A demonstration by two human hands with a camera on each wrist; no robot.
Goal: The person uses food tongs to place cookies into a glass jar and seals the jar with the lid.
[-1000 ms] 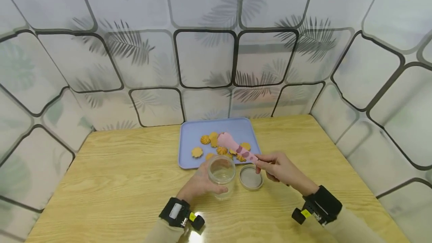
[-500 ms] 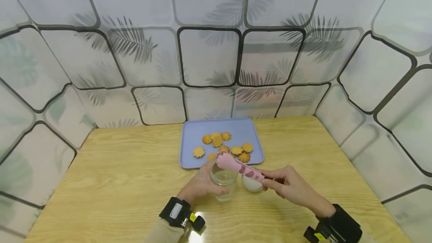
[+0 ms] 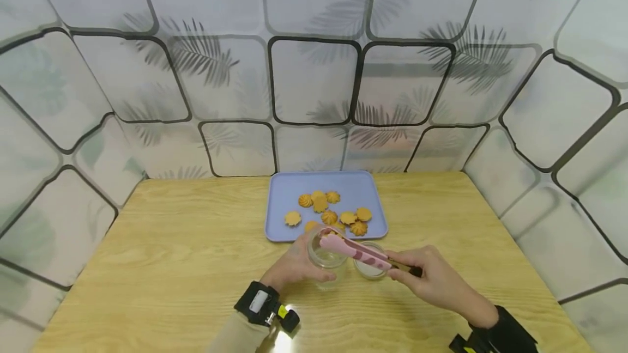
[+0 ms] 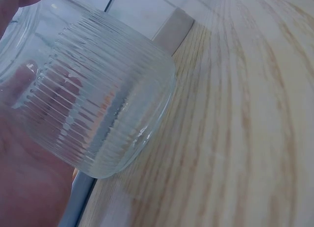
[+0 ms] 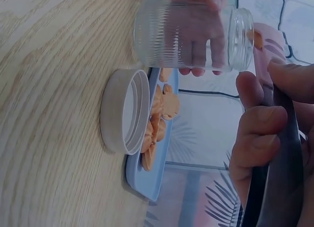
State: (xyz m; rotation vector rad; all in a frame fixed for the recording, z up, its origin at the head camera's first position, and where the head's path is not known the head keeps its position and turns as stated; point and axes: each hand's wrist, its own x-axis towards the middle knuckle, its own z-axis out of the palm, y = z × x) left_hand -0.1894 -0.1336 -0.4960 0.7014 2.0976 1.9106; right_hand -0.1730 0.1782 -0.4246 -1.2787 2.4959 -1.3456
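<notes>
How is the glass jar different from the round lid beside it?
The glass jar is clear with fine ribs, while the lid has a pale, opaque rim. The glass jar is tall; the lid is shallow. The glass jar is gripped by the left hand, whereas the lid lies untouched on the table. Both are round, with their hollow sides facing up.

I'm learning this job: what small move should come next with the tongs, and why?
Probably dip the tongs slightly into the jar and loosen them to drop the cookie: its orange edge shows by their tips, at the jar's open mouth. The right hand grips the tongs; the left hand holds the jar.
</notes>
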